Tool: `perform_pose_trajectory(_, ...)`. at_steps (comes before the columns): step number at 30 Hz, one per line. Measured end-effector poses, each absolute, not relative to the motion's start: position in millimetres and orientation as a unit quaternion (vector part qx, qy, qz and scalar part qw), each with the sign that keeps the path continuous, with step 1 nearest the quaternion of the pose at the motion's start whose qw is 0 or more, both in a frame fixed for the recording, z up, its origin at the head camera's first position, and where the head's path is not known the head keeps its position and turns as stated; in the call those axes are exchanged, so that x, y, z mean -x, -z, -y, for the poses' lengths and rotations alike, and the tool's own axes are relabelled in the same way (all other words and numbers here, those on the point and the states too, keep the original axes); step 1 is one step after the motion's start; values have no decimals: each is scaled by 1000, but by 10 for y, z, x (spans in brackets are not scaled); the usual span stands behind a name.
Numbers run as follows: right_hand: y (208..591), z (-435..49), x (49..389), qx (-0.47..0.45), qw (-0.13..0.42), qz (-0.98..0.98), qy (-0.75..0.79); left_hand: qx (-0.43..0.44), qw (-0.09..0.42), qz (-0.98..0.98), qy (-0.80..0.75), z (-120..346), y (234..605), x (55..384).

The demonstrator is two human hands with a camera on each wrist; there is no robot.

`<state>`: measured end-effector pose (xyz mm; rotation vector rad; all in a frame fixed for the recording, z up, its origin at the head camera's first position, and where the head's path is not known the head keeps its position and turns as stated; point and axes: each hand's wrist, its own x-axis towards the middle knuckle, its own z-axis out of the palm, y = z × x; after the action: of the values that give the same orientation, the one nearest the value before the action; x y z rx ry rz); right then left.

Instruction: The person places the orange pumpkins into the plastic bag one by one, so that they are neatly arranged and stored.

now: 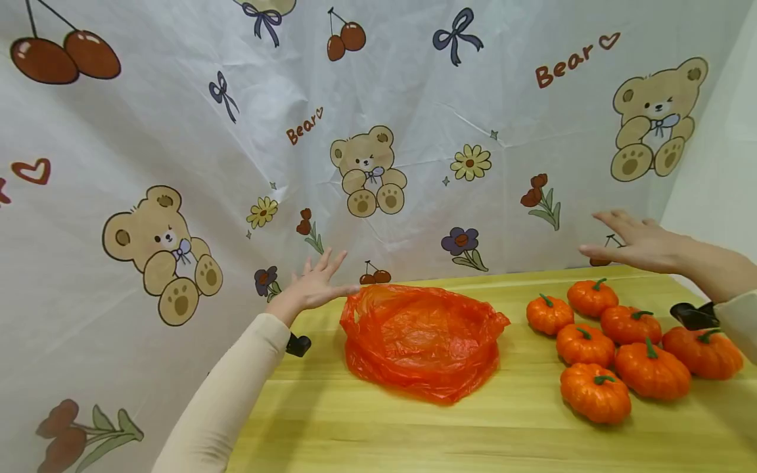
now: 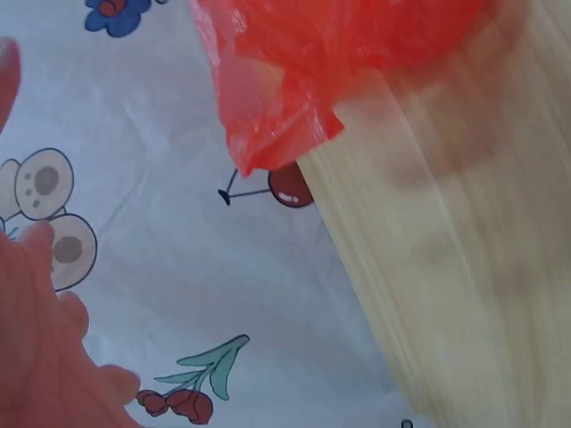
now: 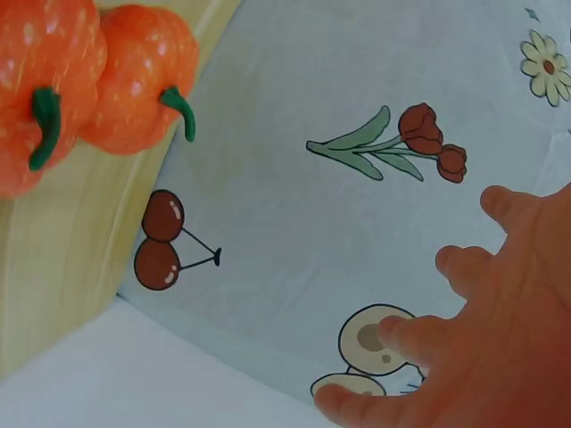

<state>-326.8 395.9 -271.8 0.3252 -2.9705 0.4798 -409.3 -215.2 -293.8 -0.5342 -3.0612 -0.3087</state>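
An orange-red plastic bag (image 1: 422, 341) lies spread on the wooden table, its mouth gaping upward. My left hand (image 1: 313, 286) is raised at the bag's left side, fingers spread and holding nothing. In the left wrist view, part of the bag (image 2: 277, 107) hangs near the table edge, apart from the fingers. My right hand (image 1: 641, 243) hovers above the far right of the table with fingers extended, empty. Below it sit several small orange pumpkins (image 1: 591, 299) with green stems. Two pumpkins (image 3: 138, 80) show in the right wrist view, away from the outstretched right hand (image 3: 482, 321).
The light wooden table (image 1: 378, 433) ends against a pale cloth backdrop (image 1: 414, 85) printed with bears, cherries, bows and flowers. A black piece (image 1: 298, 345) shows below the left wrist, and another black piece (image 1: 693, 315) below the right wrist.
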Motion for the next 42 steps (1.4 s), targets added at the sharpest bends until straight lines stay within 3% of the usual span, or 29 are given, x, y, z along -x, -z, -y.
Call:
perform_pose_trajectory(6, 2792, -4031, 3215, -132, 80, 968, -197, 199, 19, 972, 126, 2101, 2975, 4075)
perform_pose_trajectory(30, 3035, -4008, 2807, -118, 62, 961, -241, 197, 60, 918, 339, 2300, 3361, 4139)
perform_pose_trajectory(42, 3250, -4176, 2647, -143, 83, 947, -275, 186, 24, 851, 490, 2277, 3536, 4123)
